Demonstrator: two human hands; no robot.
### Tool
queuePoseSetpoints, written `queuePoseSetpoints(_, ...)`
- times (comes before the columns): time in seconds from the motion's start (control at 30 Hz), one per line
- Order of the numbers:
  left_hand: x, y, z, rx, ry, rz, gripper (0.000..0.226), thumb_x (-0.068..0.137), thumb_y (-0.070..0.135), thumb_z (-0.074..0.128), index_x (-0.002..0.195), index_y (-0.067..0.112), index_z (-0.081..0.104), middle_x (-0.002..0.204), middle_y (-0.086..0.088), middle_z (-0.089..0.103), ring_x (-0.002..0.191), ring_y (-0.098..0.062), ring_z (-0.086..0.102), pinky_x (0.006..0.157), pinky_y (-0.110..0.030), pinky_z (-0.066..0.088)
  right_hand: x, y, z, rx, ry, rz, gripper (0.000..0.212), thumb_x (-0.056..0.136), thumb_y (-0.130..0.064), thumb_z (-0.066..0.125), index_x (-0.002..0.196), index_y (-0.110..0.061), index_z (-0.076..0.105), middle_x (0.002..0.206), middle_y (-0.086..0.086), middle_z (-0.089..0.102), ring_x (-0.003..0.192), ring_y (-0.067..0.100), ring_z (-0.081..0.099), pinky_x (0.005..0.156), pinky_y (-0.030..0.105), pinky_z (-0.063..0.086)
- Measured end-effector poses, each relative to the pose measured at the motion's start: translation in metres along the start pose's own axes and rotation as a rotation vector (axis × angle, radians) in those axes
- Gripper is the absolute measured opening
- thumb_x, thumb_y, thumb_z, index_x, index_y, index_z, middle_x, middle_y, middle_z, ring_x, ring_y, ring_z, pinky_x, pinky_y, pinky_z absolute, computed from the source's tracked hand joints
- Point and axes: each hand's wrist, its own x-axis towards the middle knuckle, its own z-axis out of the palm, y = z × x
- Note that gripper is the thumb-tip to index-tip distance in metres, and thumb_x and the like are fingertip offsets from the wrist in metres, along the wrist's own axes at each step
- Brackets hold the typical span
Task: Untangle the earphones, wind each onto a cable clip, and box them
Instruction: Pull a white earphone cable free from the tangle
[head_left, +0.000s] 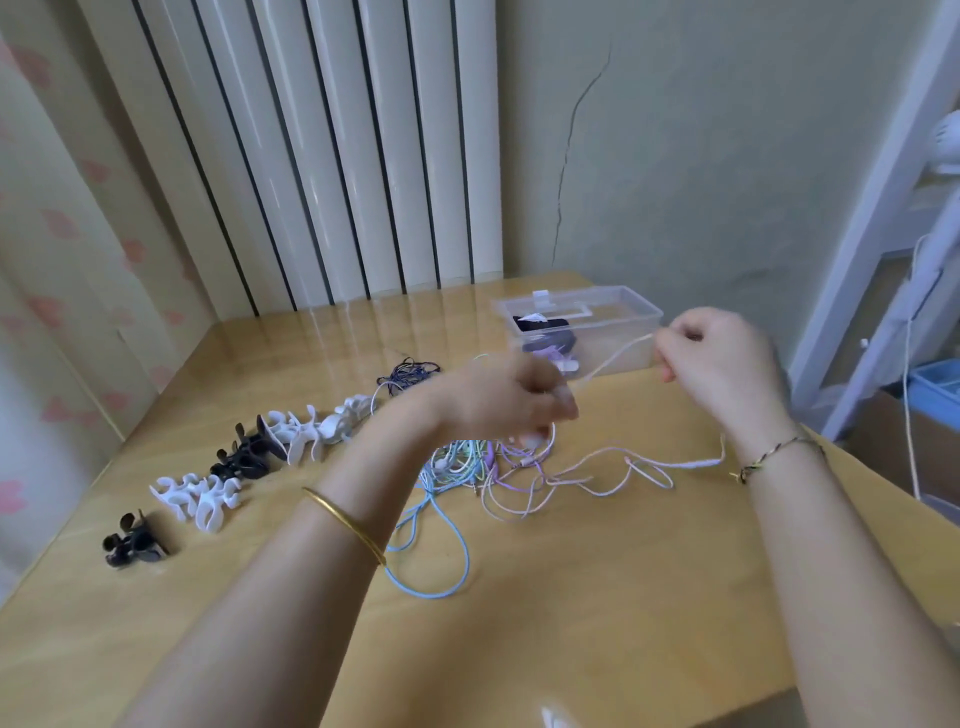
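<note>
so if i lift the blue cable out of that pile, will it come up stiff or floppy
Probably floppy: the blue cable lies in loose, limp loops on the table. It is likely light too, being so thin. It may well drag the tangle along, since its far end runs in among the other cables.

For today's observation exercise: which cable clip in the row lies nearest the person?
The lone black cable clip at the row's near end; a gap separates it from the white clips, while the other black clips sit mid-row.

No legible text or labels anywhere
</note>
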Motion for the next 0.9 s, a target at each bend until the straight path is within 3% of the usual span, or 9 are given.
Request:
queuePoseSetpoints(0.07,0.002,-0.004,0.015,0.116,-0.176,-0.016,0.015,0.096,0.022,0.053,0.101,0.015,0.065,0.081,0.003,0.066,0.063,-0.003,0.056,0.064,-0.018,0.046,-0.006,0.007,-0.005,-0.184,0.003,0.040,0.021,0.080,-0.025,0.051,0.077,-0.005,0.057,0.073,0.012,0.060,0.079,0.036,0.056,0.057,0.030,0.036)
queuePoseSetpoints(0.2,-0.001,-0.022,0.032,0.478,-0.219,-0.090,0.019,0.087,0.025,0.063,0.101,0.014,0.068,0.094,-0.004,0.066,0.093,-0.022,0.062,0.071,-0.024,0.045,-0.009,0.019,-0.006,-0.364,-0.066,0.075,0.021,0.084,-0.021,0.050,0.067,-0.009,0.052,0.084,0.013,0.062,0.079,0.032,0.053,0.063,0.028,0.034)
queuePoseSetpoints(0.3,-0.006,-0.029,0.039,0.673,-0.271,-0.188,0.036,0.082,0.029,0.071,0.115,0.019,0.062,0.115,0.002,0.062,0.110,-0.019,0.057,0.097,-0.034,0.039,-0.008,0.024,-0.003,-0.436,-0.101,0.129,0.016,0.088,-0.022,0.048,0.082,-0.016,0.060,0.102,0.014,0.064,0.092,0.032,0.057,0.070,0.028,0.034)
queuePoseSetpoints(0.37,-0.005,-0.030,0.040,0.883,-0.293,-0.198,0.040,0.082,0.028,0.071,0.118,0.019,0.058,0.117,0.004,0.060,0.111,-0.018,0.055,0.106,-0.042,0.027,-0.008,0.025,0.003,-0.493,-0.182,0.155,0.019,0.092,-0.023,0.046,0.094,-0.015,0.063,0.109,0.011,0.062,0.102,0.030,0.057,0.072,0.028,0.034)
queuePoseSetpoints(0.47,-0.002,-0.032,0.039,1.014,-0.258,-0.157,0.026,0.087,0.016,0.064,0.113,0.018,0.061,0.110,0.001,0.061,0.105,-0.020,0.055,0.104,-0.041,0.026,-0.012,0.024,0.015,-0.564,-0.332,0.169,0.024,0.096,-0.031,0.044,0.100,-0.018,0.063,0.112,0.006,0.062,0.101,0.026,0.056,0.073,0.027,0.034)
queuePoseSetpoints(0.57,-0.001,-0.037,0.031,0.873,-0.114,-0.080,0.017,0.090,0.012,0.053,0.100,0.013,0.066,0.095,-0.003,0.061,0.097,-0.024,0.057,0.100,-0.038,0.033,-0.018,0.024,0.022,-0.559,-0.393,0.154,0.030,0.097,-0.037,0.044,0.078,-0.017,0.056,0.100,0.005,0.062,0.089,0.026,0.054,0.066,0.026,0.034)
queuePoseSetpoints(0.63,-0.002,-0.035,0.022,0.621,-0.001,-0.033,0.014,0.092,0.018,0.053,0.094,0.010,0.063,0.091,-0.004,0.064,0.093,-0.026,0.059,0.085,-0.031,0.043,-0.021,0.022,0.024,-0.532,-0.397,0.123,0.036,0.096,-0.034,0.046,0.065,-0.017,0.046,0.086,0.005,0.056,0.081,0.026,0.051,0.063,0.025,0.034)
queuePoseSetpoints(0.77,-0.002,-0.022,0.001,0.056,0.218,0.038,0.012,0.094,0.021,0.057,0.091,0.010,0.060,0.072,0.003,0.058,0.073,-0.020,0.062,0.070,-0.028,0.047,-0.023,0.013,0.022,-0.512,-0.398,0.075,0.037,0.095,-0.025,0.048,0.060,-0.016,0.041,0.067,0.001,0.047,0.066,0.024,0.047,0.051,0.022,0.029)
queuePoseSetpoints(0.9,-0.001,-0.007,-0.012,-0.265,0.367,0.047,0.011,0.094,0.012,0.055,0.094,0.002,0.058,0.062,-0.001,0.049,0.047,-0.015,0.051,0.054,-0.029,0.049,-0.021,0.006,0.018,-0.491,-0.412,0.042,0.032,0.091,-0.028,0.053,0.062,-0.016,0.044,0.068,0.000,0.050,0.069,0.024,0.049,0.050,0.023,0.029)
